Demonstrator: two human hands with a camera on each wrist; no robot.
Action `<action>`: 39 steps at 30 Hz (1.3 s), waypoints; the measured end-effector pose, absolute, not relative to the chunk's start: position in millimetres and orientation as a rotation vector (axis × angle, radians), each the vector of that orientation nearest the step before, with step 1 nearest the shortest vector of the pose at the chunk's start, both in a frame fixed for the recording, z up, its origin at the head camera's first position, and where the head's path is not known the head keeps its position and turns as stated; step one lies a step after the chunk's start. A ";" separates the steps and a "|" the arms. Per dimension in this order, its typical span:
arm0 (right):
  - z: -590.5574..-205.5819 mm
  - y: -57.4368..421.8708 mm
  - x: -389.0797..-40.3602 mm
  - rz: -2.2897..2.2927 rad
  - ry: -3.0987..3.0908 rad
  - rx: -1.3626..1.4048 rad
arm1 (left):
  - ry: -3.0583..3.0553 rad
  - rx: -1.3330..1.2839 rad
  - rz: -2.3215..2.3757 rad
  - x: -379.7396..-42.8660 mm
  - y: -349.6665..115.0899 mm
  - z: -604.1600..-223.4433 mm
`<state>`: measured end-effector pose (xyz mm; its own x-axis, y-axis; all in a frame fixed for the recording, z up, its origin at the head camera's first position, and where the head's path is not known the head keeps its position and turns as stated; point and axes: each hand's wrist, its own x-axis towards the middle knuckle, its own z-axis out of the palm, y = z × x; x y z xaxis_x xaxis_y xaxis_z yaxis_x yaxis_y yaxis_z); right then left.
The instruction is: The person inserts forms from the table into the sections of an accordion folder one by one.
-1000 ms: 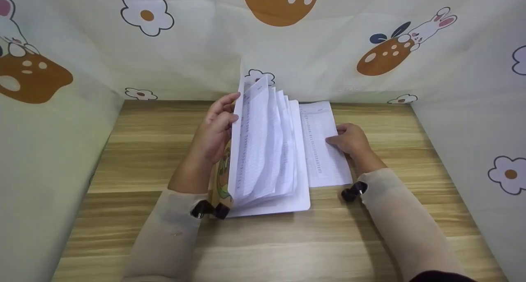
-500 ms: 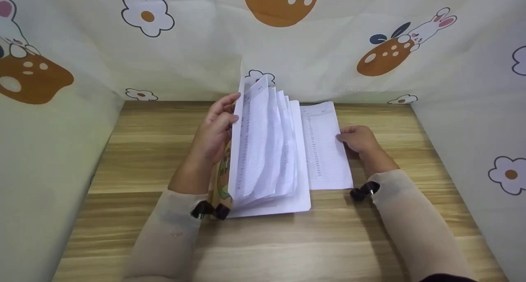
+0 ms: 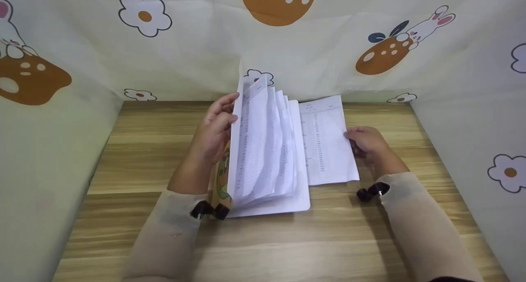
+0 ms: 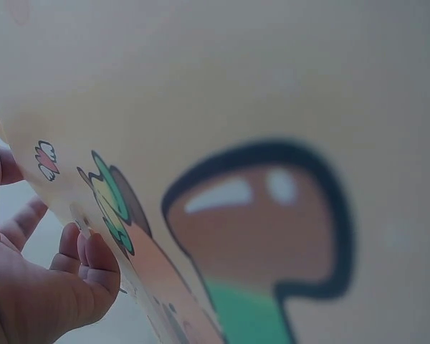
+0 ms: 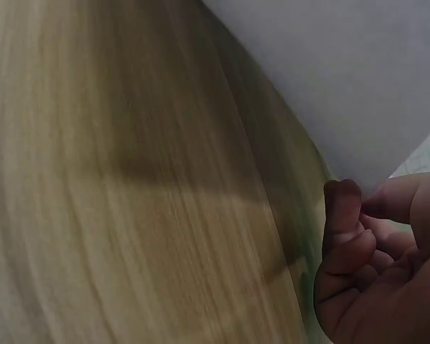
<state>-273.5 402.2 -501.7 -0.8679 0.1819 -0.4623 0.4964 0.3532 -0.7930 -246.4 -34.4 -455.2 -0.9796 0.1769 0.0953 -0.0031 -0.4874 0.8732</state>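
Note:
A notebook (image 3: 304, 199) with a cartoon cover and a fan of loose printed sheets (image 3: 263, 138) between its covers stands part open mid-table. My left hand (image 3: 215, 128) holds its raised front cover by the outer edge, thumb and fingers at that edge. In the left wrist view the cover (image 4: 373, 86) fills most of the picture with its drawings. At the right, my right hand (image 3: 367, 142) pinches the outer edge of a printed sheet (image 3: 331, 142), whose left side lies behind the notebook's back cover. The right wrist view shows the sheet (image 5: 344, 79) lifted off the table between thumb and finger.
The wood-grain table (image 3: 267, 249) runs up to a patterned cloth wall (image 3: 197, 60) behind, with more cloth walls at left and right. Small black devices are strapped at both wrists.
My right hand has drawn back to the right with the printed sheet, whose outer edge has shifted right and risen. The left hand and notebook stay put.

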 end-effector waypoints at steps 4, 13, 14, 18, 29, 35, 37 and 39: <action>-502.1 406.8 -273.6 -1.590 2.259 0.614 | 1.547 0.259 2.597 -246.0 -34.7 -454.5; -492.5 419.1 -266.8 -1.733 2.139 0.603 | 1.571 0.264 2.588 -247.3 -35.8 -456.9; -491.1 420.4 -265.7 -1.769 2.109 0.600 | 1.571 0.269 2.585 -247.5 -36.1 -457.4; -485.3 425.4 -260.2 -1.907 1.988 0.583 | 1.557 0.289 2.578 -246.8 -36.6 -456.9; -465.8 440.6 -241.1 -2.072 1.878 0.514 | 1.543 0.298 2.579 -246.5 -36.1 -455.9; -453.7 447.4 -231.4 -2.167 1.825 0.467 | 1.547 0.298 2.587 -246.6 -35.6 -456.1; -449.5 449.3 -229.3 -2.174 1.827 0.449 | 1.546 0.301 2.588 -246.7 -35.6 -456.3; -445.1 451.6 -227.5 -2.161 1.835 0.425 | 1.543 0.302 2.590 -247.1 -35.4 -456.5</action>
